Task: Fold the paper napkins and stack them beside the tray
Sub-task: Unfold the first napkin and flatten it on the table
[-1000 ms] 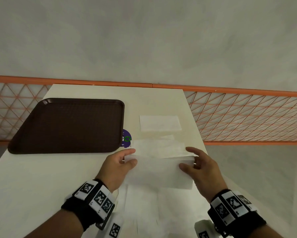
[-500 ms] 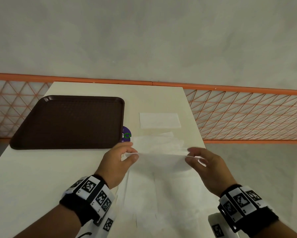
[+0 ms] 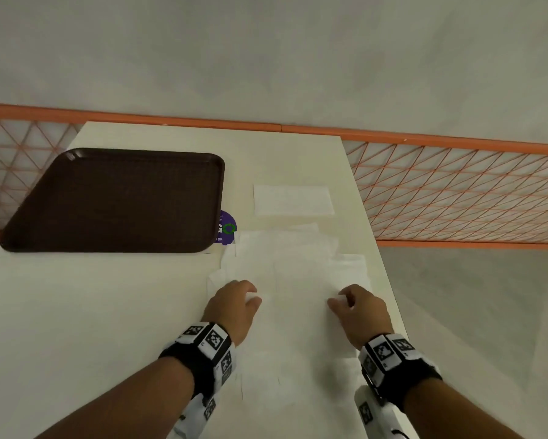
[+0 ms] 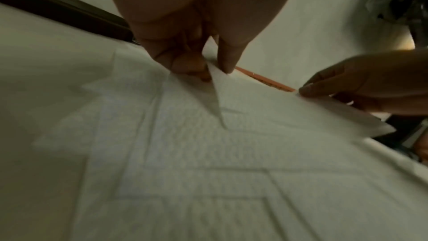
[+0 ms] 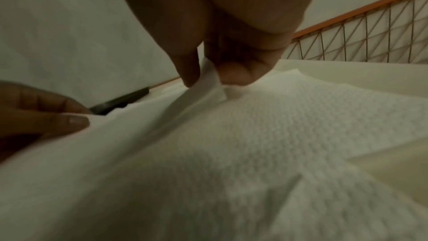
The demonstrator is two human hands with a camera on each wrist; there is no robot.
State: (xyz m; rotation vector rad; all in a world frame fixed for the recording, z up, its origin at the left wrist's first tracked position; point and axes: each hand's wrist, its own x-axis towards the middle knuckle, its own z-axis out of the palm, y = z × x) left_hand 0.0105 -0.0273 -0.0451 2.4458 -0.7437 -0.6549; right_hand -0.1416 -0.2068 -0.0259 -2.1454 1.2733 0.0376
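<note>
place: cafeteria | cues: brown serving tray [image 3: 114, 201], table [image 3: 76, 312], orange mesh railing [image 3: 456, 191]

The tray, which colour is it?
Dark brown; the tray shows best in the head view.

Arms: bare from wrist to the bottom of the head view; no sleeves showing.
Left hand [image 3: 234, 307]: bare, no ring or glove; short nails seen in the right wrist view.
Right hand [image 3: 359, 313]: bare, no ring or glove.
Left wristband [image 3: 199, 356]: broad black strap; white square tiles on it, each printed with a black pixel-pattern marker.
Right wristband [image 3: 393, 359]: same black strap and white marker tiles.
Under-wrist units: white housings below each strap, carrying more black-and-white markers; a thin dark cable at the right unit's lower end.
</note>
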